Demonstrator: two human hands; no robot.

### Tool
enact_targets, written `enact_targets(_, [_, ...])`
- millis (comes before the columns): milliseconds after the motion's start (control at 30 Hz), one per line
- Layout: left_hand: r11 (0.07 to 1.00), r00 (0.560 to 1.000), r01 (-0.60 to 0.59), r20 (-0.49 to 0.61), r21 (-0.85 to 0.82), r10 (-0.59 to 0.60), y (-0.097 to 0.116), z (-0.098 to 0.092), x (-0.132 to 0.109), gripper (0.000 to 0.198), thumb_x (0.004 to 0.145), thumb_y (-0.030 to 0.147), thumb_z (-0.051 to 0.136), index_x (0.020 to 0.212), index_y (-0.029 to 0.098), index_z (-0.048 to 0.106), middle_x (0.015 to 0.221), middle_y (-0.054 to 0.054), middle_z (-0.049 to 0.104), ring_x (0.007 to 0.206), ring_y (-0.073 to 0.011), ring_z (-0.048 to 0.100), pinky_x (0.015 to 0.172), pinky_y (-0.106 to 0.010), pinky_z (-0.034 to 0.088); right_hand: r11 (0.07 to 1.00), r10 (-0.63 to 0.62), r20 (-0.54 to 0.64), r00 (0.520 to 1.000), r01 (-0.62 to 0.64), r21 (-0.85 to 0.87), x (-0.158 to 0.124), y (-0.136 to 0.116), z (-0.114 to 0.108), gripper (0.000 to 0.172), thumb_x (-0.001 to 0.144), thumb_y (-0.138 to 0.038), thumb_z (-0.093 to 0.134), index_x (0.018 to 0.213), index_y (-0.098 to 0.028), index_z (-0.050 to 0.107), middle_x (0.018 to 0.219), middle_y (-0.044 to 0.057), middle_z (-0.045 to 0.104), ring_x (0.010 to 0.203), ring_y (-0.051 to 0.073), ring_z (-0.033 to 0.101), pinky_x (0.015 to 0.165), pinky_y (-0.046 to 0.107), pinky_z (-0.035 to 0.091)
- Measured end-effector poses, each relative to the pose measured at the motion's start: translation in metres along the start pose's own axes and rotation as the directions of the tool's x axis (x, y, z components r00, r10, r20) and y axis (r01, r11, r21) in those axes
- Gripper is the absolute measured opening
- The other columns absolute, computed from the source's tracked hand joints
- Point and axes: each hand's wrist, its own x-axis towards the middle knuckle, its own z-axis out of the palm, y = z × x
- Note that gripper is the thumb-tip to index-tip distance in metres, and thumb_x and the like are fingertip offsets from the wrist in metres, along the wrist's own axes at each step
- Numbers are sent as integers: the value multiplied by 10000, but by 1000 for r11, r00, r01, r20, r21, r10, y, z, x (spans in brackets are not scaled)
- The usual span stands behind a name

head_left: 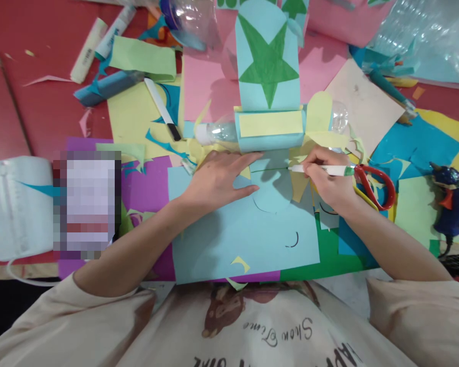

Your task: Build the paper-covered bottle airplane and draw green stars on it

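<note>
My right hand (331, 178) grips a white marker (338, 170) with a green end. The marker's tip touches light blue paper at the right end of a thin green line. My left hand (224, 178) rests on the paper with thumb and fingers apart, to the left of that line. Under both lies a light blue sheet (237, 244) with a curved pencil-like line and a short dark arc. Just beyond my hands stands a light blue paper piece with a green star (270, 61), joined to a folded band (271, 125) around a clear bottle (224, 133).
Red-handled scissors (392, 196) lie right of my right hand, and a blue glue gun (449, 204) is at the far right. Coloured paper and scraps cover the table. A blurred-out phone (90, 204) and a white box (19, 209) sit left. Glue sticks (88, 51) lie upper left.
</note>
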Motion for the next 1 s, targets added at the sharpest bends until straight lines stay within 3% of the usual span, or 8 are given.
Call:
enact_targets(233, [1000,1000,3,13,-12,-3,0,0,0,579,845,428,597,1364,198,485,966,-54,654,938,-233,601,913,-363,401,999,-27,-17,999,27,40,-2,3,-1,228,693,-55,483,531,-212,450,469,-34,452,454,99,396,429,261,298])
enact_targets(433, [1000,1000,13,12,-5,-13,0,0,0,583,847,421,602,1370,200,473,982,-56,653,953,-230,599,927,-366,397,968,-178,-224,958,211,136,-9,11,-2,149,727,-117,519,624,-218,553,545,-20,516,500,113,484,461,277,352])
enact_targets(500, [1000,1000,18,18,-4,-18,0,0,0,586,846,433,599,1369,201,473,988,-58,654,967,-236,596,932,-370,397,968,-147,-154,977,174,180,-9,8,0,103,769,-150,555,710,-220,603,606,-16,572,524,108,524,465,264,383])
enact_targets(633, [1000,1000,20,21,-11,-20,0,0,1,594,840,441,600,1369,201,476,997,-63,656,978,-245,596,928,-376,401,948,-82,99,992,47,313,-7,-3,5,65,840,-228,600,878,-201,645,691,-8,640,559,99,584,477,229,438])
enact_targets(833, [1000,1000,13,3,-20,-13,0,0,1,597,837,458,593,1363,197,486,978,-62,664,958,-240,602,932,-379,403,970,-130,368,921,41,241,-4,-6,10,201,854,-282,625,1033,-192,652,905,27,689,700,104,604,590,220,458])
enact_targets(1000, [1000,1000,15,11,-6,-15,0,1,1,601,833,465,597,1360,197,488,966,-59,665,962,-242,606,928,-377,411,971,-162,427,890,67,228,-2,-7,11,223,880,-274,596,1072,-167,635,977,46,697,818,127,632,718,239,479])
